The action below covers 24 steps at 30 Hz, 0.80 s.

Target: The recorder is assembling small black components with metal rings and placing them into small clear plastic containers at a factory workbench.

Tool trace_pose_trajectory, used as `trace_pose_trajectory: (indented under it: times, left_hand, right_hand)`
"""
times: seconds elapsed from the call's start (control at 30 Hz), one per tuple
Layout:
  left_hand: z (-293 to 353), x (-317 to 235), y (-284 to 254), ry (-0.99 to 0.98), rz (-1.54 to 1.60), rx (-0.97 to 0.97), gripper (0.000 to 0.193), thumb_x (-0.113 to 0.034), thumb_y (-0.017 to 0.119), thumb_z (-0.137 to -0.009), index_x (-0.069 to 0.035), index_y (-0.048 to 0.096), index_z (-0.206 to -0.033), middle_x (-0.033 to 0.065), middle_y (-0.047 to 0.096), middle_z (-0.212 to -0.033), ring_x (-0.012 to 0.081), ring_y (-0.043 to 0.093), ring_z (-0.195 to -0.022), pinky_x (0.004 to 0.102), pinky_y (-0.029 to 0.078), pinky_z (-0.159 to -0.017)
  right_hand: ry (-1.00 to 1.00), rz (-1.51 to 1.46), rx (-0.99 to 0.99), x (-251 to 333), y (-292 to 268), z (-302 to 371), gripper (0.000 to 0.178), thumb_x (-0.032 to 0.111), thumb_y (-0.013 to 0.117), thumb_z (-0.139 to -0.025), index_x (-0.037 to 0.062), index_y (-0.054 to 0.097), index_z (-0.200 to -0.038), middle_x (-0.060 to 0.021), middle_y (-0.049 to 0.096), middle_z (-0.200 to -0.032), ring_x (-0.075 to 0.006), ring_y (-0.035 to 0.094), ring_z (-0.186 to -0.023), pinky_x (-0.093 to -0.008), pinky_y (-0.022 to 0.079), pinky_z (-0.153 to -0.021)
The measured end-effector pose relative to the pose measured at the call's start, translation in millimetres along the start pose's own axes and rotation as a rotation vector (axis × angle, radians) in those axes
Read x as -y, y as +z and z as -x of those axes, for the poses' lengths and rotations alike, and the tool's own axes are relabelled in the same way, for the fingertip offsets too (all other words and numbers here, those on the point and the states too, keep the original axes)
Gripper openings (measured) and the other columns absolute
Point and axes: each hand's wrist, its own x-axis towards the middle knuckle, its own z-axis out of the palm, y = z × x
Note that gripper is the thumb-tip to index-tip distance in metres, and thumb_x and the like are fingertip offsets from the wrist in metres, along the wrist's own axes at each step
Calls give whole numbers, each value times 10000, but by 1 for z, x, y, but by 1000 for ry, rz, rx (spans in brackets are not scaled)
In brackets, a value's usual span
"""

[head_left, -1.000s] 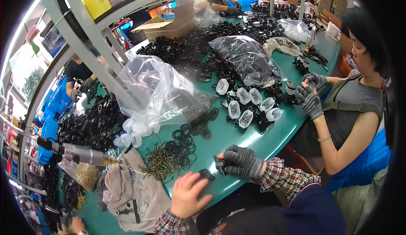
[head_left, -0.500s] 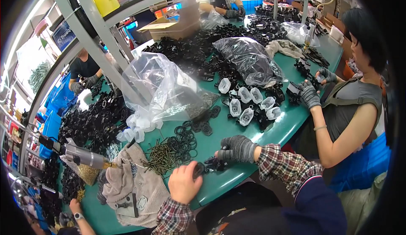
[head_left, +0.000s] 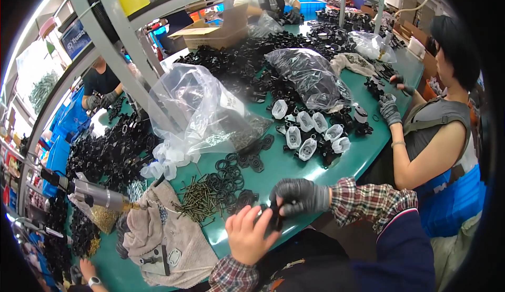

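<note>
At tabletop (head_left: 294, 168) edge, beside rings (head_left: 229, 179): gloved right hand (head_left: 300, 196) and bare left hand (head_left: 250, 234) are pinching one black part (head_left: 274, 214), both grips clamped; steadying it low seems wise.

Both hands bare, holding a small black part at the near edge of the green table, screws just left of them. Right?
Not quite. In the head view only the left hand is bare; the right hand wears a dark glove. The small black part, green table and screws are as you say.

The bare left hand (head_left: 248, 235) and the grey-gloved right hand (head_left: 300, 197) meet at their fingertips, both curled, with plaid sleeves on both forearms.
</note>
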Motion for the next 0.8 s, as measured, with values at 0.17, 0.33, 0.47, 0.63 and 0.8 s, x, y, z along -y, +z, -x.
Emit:
trace_pose_trajectory:
  times: [0.17, 0.33, 0.47, 0.63, 0.8]
  left_hand:
    - [25, 10, 1, 79, -77, 55, 471, -323, 705, -603, -183, 575, -1033, 41, 482, -1132, 255, 425, -1105, 467, 277, -926]
    - [29, 19, 1, -12, -171, 10, 436, -203, 684, -590, -169, 583, -1013, 73, 459, -1175, 313, 404, -1133, 487, 261, -960]
    - [28, 36, -5, -158, -14, 3, 407, -97, 629, -607, -140, 585, -1009, 117, 436, -1203, 355, 396, -1138, 470, 308, -942]
    - [18, 42, -8, -154, 25, 32, 401, -20, 583, -613, -106, 583, -1004, 167, 448, -1190, 370, 419, -1114, 438, 362, -913]
    - [24, 63, -24, -193, 5, -115, 345, -40, 606, -625, -100, 595, -965, 129, 514, -1079, 316, 486, -1009, 415, 388, -851]
  right_hand:
    - [-574, 626, -84, -19, 10, 3, 258, 296, 660, -701, 137, 587, -891, -103, 584, -875, -262, 567, -763, -362, 463, -656]
    - [-259, 656, -21, -16, 27, -10, 264, 286, 644, -692, 163, 587, -918, -84, 573, -826, -258, 569, -756, -389, 457, -635]
    - [-203, 667, 117, 1, 20, -21, 222, 285, 613, -720, 165, 596, -906, -83, 562, -795, -284, 568, -757, -399, 451, -620]
    - [-285, 783, -73, -5, -10, -83, 223, 219, 614, -704, 172, 599, -921, -68, 588, -867, -269, 580, -785, -383, 466, -637]
    - [-107, 1081, 271, -22, 0, -137, 229, 266, 553, -733, 189, 609, -941, -77, 581, -968, -263, 548, -940, -401, 419, -809]
